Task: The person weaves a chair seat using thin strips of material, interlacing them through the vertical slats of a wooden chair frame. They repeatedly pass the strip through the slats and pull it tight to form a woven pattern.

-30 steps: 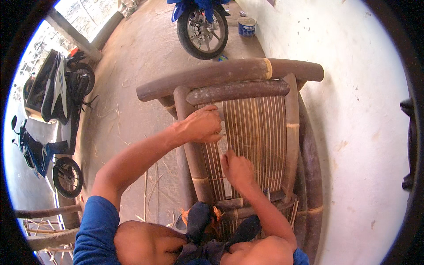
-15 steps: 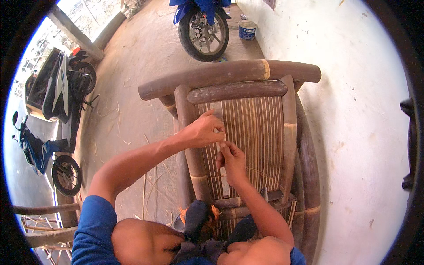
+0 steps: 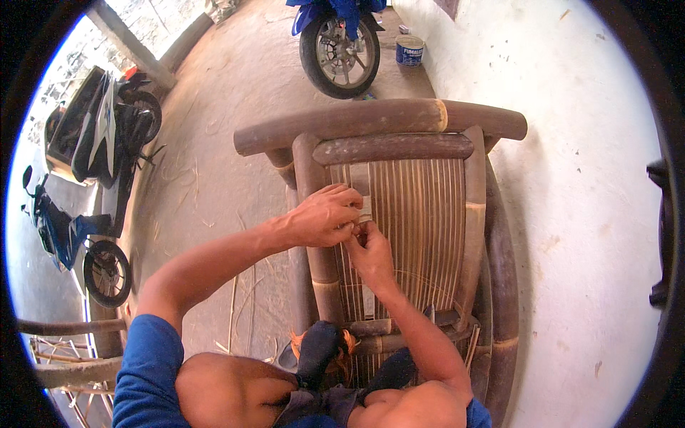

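A brown bamboo chair stands in front of me, its panel of narrow slats framed by thick poles. Along the left part of the panel runs a pale flat strip, partly covered by my hands. Above it my left hand is closed, fingertips pinched together. Just below and to the right, my right hand pinches too, thumb and fingers almost touching the left ones. Whatever lies between the fingertips is too small to tell. A thin strand curves over the slats beside my right wrist.
A white wall rises close on the right. Beyond the chair are a motorcycle wheel and a blue bucket. Another motorcycle and a bamboo railing are at left. Loose strips lie on the floor.
My left hand has turned and lowered slightly, its fingers now curled down against my right fingertips. The right hand has risen a little along the strip. The whole view has shifted slightly.
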The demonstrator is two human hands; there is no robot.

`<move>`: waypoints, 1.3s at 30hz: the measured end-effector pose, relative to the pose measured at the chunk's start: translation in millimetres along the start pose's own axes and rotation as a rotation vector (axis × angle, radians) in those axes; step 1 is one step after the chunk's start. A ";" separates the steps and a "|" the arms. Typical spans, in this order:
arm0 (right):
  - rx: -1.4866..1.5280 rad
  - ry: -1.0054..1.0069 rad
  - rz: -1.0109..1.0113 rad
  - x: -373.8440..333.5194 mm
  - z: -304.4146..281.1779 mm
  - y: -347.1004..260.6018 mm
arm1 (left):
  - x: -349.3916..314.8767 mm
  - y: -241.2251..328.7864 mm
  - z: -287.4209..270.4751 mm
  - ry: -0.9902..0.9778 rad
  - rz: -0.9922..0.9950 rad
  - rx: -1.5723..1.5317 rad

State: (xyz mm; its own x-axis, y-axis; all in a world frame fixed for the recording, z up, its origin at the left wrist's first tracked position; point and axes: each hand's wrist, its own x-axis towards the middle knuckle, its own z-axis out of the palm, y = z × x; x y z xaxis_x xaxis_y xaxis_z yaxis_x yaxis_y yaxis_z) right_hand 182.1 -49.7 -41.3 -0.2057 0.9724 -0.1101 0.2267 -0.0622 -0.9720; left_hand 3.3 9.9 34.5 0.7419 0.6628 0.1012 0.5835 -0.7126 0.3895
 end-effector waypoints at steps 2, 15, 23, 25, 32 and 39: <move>0.015 -0.023 -0.011 0.2 -0.5 -4.0 | -1.9 0.3 1.2 0.092 0.041 -0.024; 0.648 -0.016 0.212 -36.1 0.0 -6.5 | -21.0 7.9 16.6 0.110 0.038 0.109; 0.437 0.084 0.222 -37.0 -6.1 15.0 | -23.3 10.6 18.7 0.119 -0.024 -0.159; 0.453 0.075 0.310 -36.9 -6.9 18.4 | -24.2 12.3 17.5 0.133 -0.081 -0.251; 0.835 0.142 0.273 -12.1 9.5 5.0 | -20.4 22.6 12.7 0.179 -0.123 -0.253; 0.705 0.035 0.176 -20.7 7.5 3.8 | -24.2 14.4 9.7 0.154 -0.060 -0.131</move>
State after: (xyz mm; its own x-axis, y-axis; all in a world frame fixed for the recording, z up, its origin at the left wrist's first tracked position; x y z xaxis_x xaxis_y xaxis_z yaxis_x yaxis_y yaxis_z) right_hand 180.1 -71.8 -44.3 -0.1892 0.9407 -0.2816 -0.4163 -0.3366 -0.8446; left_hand -3.0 -18.7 28.7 0.6421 0.7377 0.2087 0.5700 -0.6414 0.5135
